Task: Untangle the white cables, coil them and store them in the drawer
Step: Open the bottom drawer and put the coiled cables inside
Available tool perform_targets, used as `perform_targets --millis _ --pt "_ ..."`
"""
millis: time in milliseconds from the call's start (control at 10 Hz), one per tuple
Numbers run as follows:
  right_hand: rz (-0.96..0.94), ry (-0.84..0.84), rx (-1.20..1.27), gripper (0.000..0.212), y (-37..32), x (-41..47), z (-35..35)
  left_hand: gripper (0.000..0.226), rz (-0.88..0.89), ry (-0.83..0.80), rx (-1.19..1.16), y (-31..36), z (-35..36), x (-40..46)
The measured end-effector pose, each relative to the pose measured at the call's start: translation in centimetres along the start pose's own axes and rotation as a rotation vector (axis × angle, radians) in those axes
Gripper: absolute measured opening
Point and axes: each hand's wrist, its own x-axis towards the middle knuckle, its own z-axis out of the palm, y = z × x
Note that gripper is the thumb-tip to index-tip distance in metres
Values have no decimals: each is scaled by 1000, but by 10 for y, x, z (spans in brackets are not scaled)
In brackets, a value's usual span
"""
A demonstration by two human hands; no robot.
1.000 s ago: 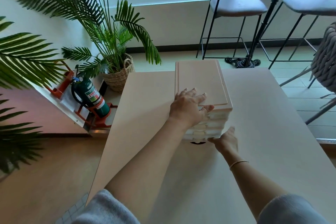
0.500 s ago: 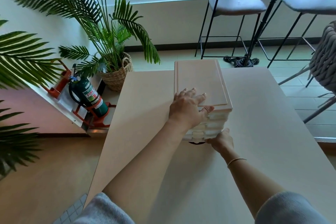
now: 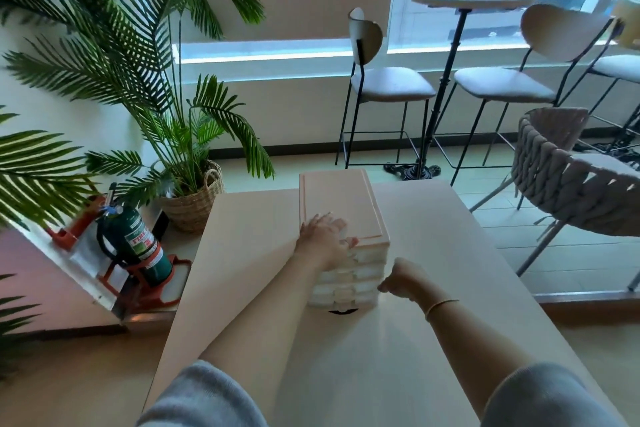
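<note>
At the far middle of the desk (image 3: 433,253) stands a small drawer unit (image 3: 346,243), pale stacked drawers under a pinkish lid, its front facing the person. The left hand (image 3: 323,241) lies on the near left corner of the lid, fingers spread flat and thumb over the front edge, steadying the unit. The right hand (image 3: 403,282) has shifted: a second ago it reached at the bottom drawer's front, and now it sits with fingers curled beside the unit's near right corner, just touching or just off it; whether it pinches anything I cannot tell. All the drawer fronts look flush, so I judge a drawer has just been pushed home, which suggests the storing step is done or nearly so. No white cables show anywhere on the desk; they are presumably inside, but the drawers' contents are hidden. A dark small thing (image 3: 343,311) peeks from under the unit's front edge.
</note>
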Motion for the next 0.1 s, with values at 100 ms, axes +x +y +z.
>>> perform_targets --millis 100 --pt "-42 57 -94 51 -5 -15 -27 60 -60 -17 -37 0 -18 -3"
